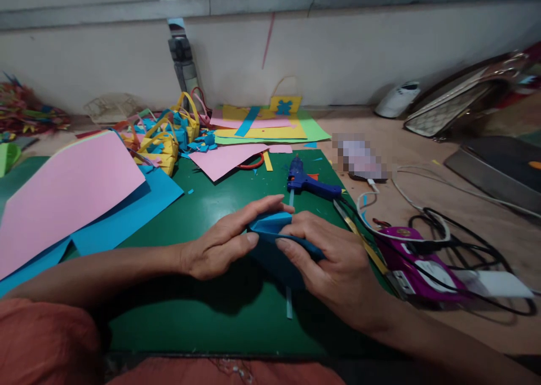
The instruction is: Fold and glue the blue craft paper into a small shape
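Between my hands is a piece of folded blue paper (274, 249), held above the green mat (181, 312). My left hand (224, 238) presses on its left side, thumb in front and fingers over the top edge. My right hand (329, 255) grips the right side, the thumb on the near face and the fingers curled behind. The paper's top shows a fold, and its lower part is in shadow. Under it a narrow pale blue strip (289, 303) lies on the mat. Just beyond my right hand rests a blue glue gun (310, 183).
Pink sheets (76, 187) overlap blue sheets (139, 210) at left. Small yellow and blue paper baskets (164, 148) stand behind them. A yellow-handled cutter (367, 247) lies at the mat's right edge, near a purple power strip (422, 266), cables and a phone (361, 156).
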The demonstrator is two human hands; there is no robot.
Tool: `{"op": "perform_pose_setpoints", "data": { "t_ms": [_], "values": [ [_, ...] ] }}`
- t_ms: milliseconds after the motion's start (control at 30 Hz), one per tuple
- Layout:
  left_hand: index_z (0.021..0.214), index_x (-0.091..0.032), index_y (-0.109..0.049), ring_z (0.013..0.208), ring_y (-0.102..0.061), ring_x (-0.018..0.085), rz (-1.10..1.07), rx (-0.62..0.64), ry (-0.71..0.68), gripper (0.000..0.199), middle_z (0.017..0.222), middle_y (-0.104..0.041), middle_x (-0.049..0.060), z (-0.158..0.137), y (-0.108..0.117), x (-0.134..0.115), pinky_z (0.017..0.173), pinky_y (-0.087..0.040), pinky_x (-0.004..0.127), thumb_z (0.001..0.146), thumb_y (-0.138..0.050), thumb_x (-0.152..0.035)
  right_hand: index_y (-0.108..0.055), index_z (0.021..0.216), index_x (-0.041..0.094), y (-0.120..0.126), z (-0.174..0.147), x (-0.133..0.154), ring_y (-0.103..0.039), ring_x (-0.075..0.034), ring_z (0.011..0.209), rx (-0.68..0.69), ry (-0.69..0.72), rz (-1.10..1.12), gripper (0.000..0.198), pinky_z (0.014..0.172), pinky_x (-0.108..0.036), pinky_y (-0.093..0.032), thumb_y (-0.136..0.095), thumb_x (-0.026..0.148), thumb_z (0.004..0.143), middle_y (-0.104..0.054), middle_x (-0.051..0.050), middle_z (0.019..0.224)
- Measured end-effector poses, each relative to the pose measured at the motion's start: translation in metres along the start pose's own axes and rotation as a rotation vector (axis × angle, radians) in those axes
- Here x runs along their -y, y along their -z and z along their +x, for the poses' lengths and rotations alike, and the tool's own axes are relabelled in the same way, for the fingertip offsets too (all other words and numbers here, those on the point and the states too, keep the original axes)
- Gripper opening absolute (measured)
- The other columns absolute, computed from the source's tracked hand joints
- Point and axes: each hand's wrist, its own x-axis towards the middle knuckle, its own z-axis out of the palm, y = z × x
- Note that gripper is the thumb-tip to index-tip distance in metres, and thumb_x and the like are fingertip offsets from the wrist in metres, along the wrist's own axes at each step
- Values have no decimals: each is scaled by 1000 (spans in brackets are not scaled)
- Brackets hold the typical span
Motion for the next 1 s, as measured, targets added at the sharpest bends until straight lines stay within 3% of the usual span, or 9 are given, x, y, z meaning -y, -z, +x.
{"op": "perform_pose_setpoints", "data": {
  "t_ms": [133, 233, 467, 633, 833, 1000],
  "values": [
    [142, -20, -25, 131, -36, 23, -53, 18, -11, 55, 141, -40, 10, 2, 1, 1, 108, -31, 39, 89, -41, -26, -57, 80, 22, -2, -3, 2, -61, -13, 71, -44, 43, 14, 7, 65, -26, -50, -57, 15, 81, -61, 0, 72],
    [142, -20, -25, 130, -37, 23, -51, 28, -8, 55, 140, -40, 11, 3, 1, 0, 108, -31, 39, 89, -41, -26, -57, 80, 25, -2, -5, 5, -63, -14, 70, -62, -5, 13, 10, 63, -27, -51, -58, 15, 80, -63, 1, 72],
    [139, -22, -32, 128, -40, 22, -58, -16, 16, 50, 137, -45, 9, 3, -1, -2, 108, -31, 38, 90, -39, -23, -55, 69, 22, -1, 0, 6, -61, -13, 65, -91, -37, 40, 13, 61, -27, -50, -58, 15, 80, -59, 1, 66],
    [137, -21, -36, 128, -41, 23, -121, -30, 35, 48, 137, -46, 8, 2, -3, -1, 108, -31, 40, 89, -39, -22, -57, 67, 22, -1, 0, 6, -62, -13, 66, -94, -41, 56, 14, 66, -27, -52, -60, 14, 78, -61, 2, 66],
    [136, -22, -38, 128, -41, 22, -154, -48, 31, 49, 137, -47, 6, 2, 0, 2, 108, -31, 39, 87, -40, -20, -64, 80, 21, 4, 2, 6, -66, -15, 79, -110, -99, 98, 10, 75, -28, -55, -58, 13, 79, -69, -2, 82],
    [137, -21, -37, 128, -40, 23, -103, -33, 20, 49, 137, -47, 6, 2, 1, 2, 108, -31, 40, 88, -39, -20, -65, 71, 24, 8, 4, 5, -66, -16, 72, -95, -165, 115, 12, 74, -31, -57, -58, 16, 79, -69, 1, 76]
  ]
}}
